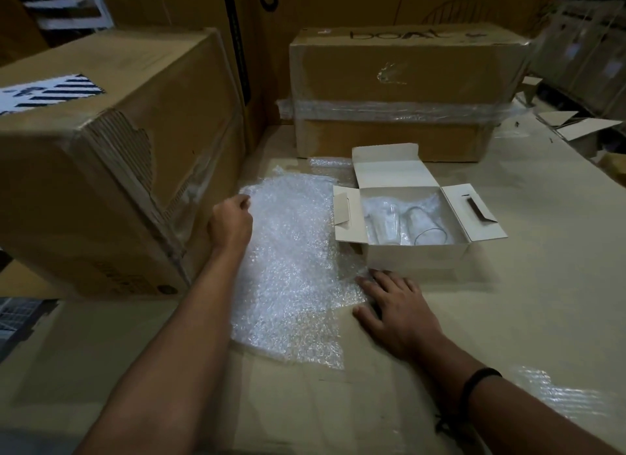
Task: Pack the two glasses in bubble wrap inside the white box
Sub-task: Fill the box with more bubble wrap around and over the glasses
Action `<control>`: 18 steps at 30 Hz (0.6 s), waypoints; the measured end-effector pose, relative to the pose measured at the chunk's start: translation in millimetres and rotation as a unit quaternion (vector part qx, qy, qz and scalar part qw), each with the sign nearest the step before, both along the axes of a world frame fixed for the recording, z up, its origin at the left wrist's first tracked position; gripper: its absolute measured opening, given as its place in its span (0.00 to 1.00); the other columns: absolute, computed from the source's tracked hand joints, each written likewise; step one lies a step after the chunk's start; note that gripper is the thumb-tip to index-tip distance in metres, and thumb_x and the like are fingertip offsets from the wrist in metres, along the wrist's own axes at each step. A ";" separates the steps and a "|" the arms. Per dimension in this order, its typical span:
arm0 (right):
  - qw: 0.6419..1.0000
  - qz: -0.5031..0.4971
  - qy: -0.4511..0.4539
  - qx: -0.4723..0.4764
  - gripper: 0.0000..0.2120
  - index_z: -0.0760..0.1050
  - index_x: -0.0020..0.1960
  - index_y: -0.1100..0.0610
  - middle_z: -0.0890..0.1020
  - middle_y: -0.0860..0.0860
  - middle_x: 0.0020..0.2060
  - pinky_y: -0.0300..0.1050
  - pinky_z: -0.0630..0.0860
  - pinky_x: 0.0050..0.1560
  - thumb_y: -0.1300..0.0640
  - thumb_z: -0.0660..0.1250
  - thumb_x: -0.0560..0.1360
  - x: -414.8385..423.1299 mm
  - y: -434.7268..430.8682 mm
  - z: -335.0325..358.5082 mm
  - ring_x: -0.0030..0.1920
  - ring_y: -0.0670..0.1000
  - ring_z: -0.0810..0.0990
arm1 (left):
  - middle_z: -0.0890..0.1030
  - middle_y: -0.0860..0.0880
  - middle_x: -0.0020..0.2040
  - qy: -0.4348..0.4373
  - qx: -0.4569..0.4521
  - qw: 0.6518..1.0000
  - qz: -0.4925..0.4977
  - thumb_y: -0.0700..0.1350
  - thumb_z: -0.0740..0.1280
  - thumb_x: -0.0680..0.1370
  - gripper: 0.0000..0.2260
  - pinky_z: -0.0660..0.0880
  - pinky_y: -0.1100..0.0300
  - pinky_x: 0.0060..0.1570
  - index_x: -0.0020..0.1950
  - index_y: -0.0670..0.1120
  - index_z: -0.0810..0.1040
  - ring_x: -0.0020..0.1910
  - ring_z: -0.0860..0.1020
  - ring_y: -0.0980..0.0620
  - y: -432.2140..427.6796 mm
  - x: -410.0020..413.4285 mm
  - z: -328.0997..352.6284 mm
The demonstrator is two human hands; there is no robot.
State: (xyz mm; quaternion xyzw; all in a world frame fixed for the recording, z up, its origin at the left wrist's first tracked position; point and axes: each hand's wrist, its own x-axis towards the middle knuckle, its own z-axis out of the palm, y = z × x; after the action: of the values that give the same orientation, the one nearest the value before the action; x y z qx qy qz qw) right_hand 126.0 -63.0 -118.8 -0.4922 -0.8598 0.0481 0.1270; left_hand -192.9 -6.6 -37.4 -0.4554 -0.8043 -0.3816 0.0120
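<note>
A large brown carton (pixel 101 156) crowds the left edge of the work area, close beside the left hand (pixel 230 224). A taped carton (pixel 406 92) stands just behind the white box (pixel 416 256). The surface is flattened cardboard (pixel 508 302) in a dim storeroom stacked with boxes. The bubble wrap sheet (pixel 291 268) lies flat, left of the box. The left hand's curled fingers pinch its far left corner; the right hand (pixel 396 312) rests flat, fingers spread, on its near right edge. Left glass (pixel 382 222) and right glass (pixel 423 224) lie on their sides in the open box, long axes running away from the person, the right one's rim nearest
</note>
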 end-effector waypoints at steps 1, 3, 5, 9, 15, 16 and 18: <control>1.000 0.000 -0.002 0.000 0.28 0.67 0.73 0.44 0.70 0.48 0.72 0.51 0.60 0.69 0.35 0.54 0.76 0.1 -0.2 1.1 0.72 0.50 0.64 | 0.84 0.44 0.53 0.011 0.048 0.999 -0.004 0.41 0.64 0.80 0.11 0.73 0.58 0.46 0.59 0.45 0.82 0.51 0.80 0.45 -6.9 5.1 8.5; 1.000 -0.001 -0.004 -0.005 0.29 0.66 0.73 0.44 0.69 0.48 0.73 0.50 0.59 0.70 0.35 0.53 0.76 1.0 0.0 1.0 0.73 0.50 0.63 | 0.85 0.46 0.50 0.031 0.130 0.990 -0.033 0.42 0.66 0.79 0.09 0.72 0.62 0.42 0.57 0.44 0.83 0.45 0.81 0.49 -26.9 24.9 20.5; 1.000 -0.005 0.000 -0.009 0.29 0.66 0.73 0.44 0.69 0.48 0.73 0.50 0.58 0.71 0.34 0.53 0.75 1.1 -2.1 2.5 0.73 0.50 0.63 | 0.85 0.46 0.47 0.030 0.177 0.981 -0.076 0.41 0.69 0.78 0.07 0.72 0.65 0.41 0.54 0.42 0.83 0.43 0.79 0.53 -56.4 54.0 21.8; 0.998 -0.001 0.027 -0.054 0.28 0.70 0.70 0.45 0.71 0.48 0.70 0.52 0.61 0.70 0.35 0.50 0.76 1.3 0.4 5.3 0.71 0.49 0.66 | 0.84 0.50 0.44 0.031 0.176 0.966 -0.186 0.39 0.70 0.75 0.04 0.76 0.57 0.44 0.47 0.44 0.84 0.42 0.80 0.53 -120.4 105.6 -12.7; 0.802 -0.132 0.518 -0.265 0.17 0.77 0.43 0.54 0.82 0.49 0.38 0.47 0.76 0.42 0.48 0.56 0.83 13.1 -11.2 45.6 0.40 0.48 0.81 | 0.81 0.56 0.40 0.116 0.100 0.941 -0.302 0.44 0.68 0.72 0.02 0.69 0.59 0.40 0.40 0.51 0.80 0.39 0.78 0.52 -173.2 136.4 -54.9; 0.749 -0.140 0.569 -0.308 0.24 0.78 0.47 0.57 0.84 0.51 0.40 0.48 0.78 0.41 0.40 0.53 0.81 15.1 -10.1 54.9 0.41 0.49 0.83 | 0.81 0.56 0.40 0.128 0.095 0.935 -0.317 0.45 0.67 0.72 0.02 0.68 0.59 0.39 0.40 0.51 0.79 0.39 0.77 0.52 -176.6 139.1 -56.8; 0.714 -0.130 0.569 -0.387 0.28 0.79 0.55 0.58 0.85 0.55 0.46 0.47 0.79 0.39 0.35 0.55 0.78 19.6 -7.3 75.1 0.42 0.54 0.84 | 0.80 0.56 0.39 0.144 0.095 0.926 -0.336 0.46 0.67 0.72 0.03 0.68 0.58 0.38 0.39 0.51 0.79 0.37 0.77 0.52 -179.4 145.1 -58.9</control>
State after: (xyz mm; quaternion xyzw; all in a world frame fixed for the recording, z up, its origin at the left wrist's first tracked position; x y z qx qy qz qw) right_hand 145.7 -70.3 -43.7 -0.4850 -0.4595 0.6303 0.3955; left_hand -47.8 -186.0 -96.3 -0.7455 -0.5540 -0.3683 0.0420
